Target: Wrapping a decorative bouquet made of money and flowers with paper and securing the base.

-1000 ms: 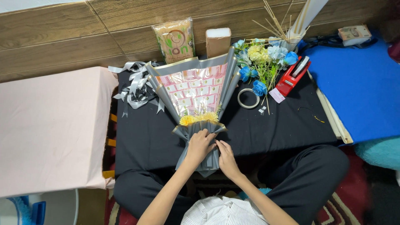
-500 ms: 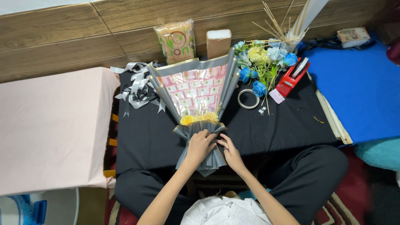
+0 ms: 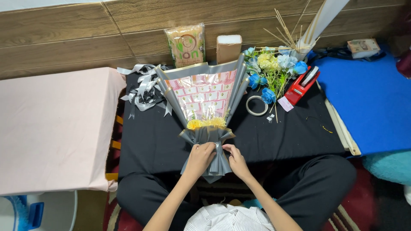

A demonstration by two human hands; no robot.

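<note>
Both hands have shifted slightly, left hand [image 3: 199, 159] and right hand [image 3: 236, 161] clasping bouquet [image 3: 204, 107] stem.

right hand [image 3: 236, 161] shifted onto bouquet handle [image 3: 212, 159]

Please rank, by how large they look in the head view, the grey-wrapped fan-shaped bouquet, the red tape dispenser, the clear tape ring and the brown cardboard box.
1. Grey-wrapped fan-shaped bouquet, held at its stem by both hands.
2. Red tape dispenser.
3. Brown cardboard box, close to the dispenser in apparent size, so this order is unsure.
4. Clear tape ring.
</note>
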